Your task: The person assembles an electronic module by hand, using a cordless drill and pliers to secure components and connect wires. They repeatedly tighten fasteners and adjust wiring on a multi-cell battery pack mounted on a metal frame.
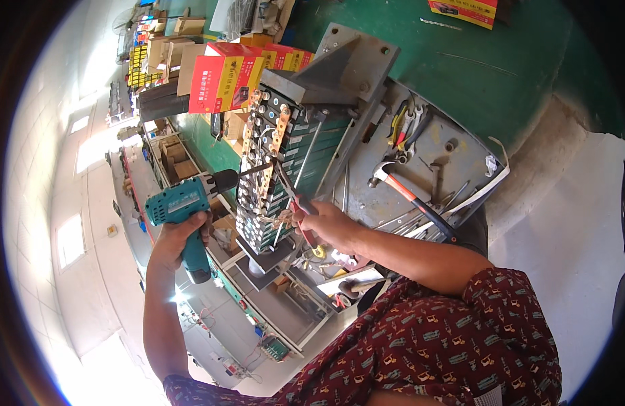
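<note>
My left hand (175, 240) is closed around the grip of a teal cordless drill (179, 201). The drill's long bit reaches to the terminal side of a battery pack (320, 152), a stack of green cells with rows of bolts and copper-coloured bars (280, 130). In my right hand (328, 223) is a pair of red-handled pliers (304, 204), gripped by the handles. Their jaws point at the same side, close to the tip of the bit. Whether the jaws hold anything is too small to tell. Some thin wires hang near my right fingers.
A grey metal bracket (353, 64) stands against the pack's far end. On the grey bench (421, 128) to the right lie a hammer (411, 196), several wrenches (413, 125) and loose rods. Red-and-yellow boxes (218, 82) sit behind the pack. Shelves with cartons (180, 159) run along the left.
</note>
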Action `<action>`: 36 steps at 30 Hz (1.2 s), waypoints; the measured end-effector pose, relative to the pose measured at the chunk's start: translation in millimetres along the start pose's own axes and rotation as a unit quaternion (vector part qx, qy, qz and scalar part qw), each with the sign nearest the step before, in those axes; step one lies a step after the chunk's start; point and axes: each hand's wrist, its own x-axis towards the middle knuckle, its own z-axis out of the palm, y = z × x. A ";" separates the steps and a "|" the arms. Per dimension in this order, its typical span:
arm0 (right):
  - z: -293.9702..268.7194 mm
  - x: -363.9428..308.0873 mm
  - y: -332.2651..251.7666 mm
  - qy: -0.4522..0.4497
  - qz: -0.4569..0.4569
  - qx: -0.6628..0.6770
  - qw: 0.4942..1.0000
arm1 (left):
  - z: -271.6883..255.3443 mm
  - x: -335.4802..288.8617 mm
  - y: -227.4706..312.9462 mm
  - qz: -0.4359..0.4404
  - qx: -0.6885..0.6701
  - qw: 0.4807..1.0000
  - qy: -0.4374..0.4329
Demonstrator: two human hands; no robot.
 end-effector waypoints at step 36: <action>-12.0 0.1 -27.6 -0.043 0.039 -0.064 0.996 | 14.2 -7.9 10.1 0.020 0.065 0.995 0.075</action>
